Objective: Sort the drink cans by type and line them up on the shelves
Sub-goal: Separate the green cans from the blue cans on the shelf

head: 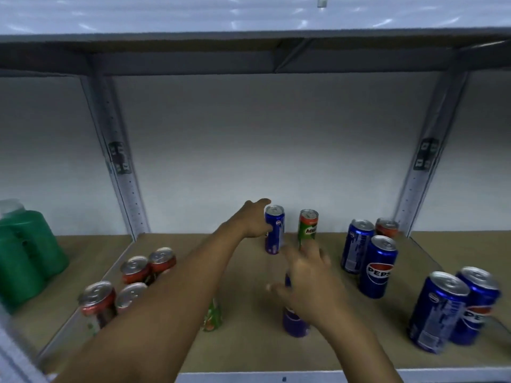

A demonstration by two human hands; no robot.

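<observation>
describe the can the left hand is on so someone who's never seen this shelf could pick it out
Start at the brown shelf board and look to the back, near the white wall, about the middle. There the left hand touches a slim blue can, upright beside a slim green can. It is the narrow blue one at the back, thinner than the wide blue cans on the right.

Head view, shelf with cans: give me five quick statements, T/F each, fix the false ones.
1. The left hand grips a slim blue can. True.
2. The Milo can lies on its side. False: it stands upright.
3. The Pepsi cans stand right of the hands. True.
4. The right hand grips the Milo can. False: its spread fingers hover over a purple can, grip not closed.
5. The red-topped cans sit at far right. False: mostly left.
</observation>
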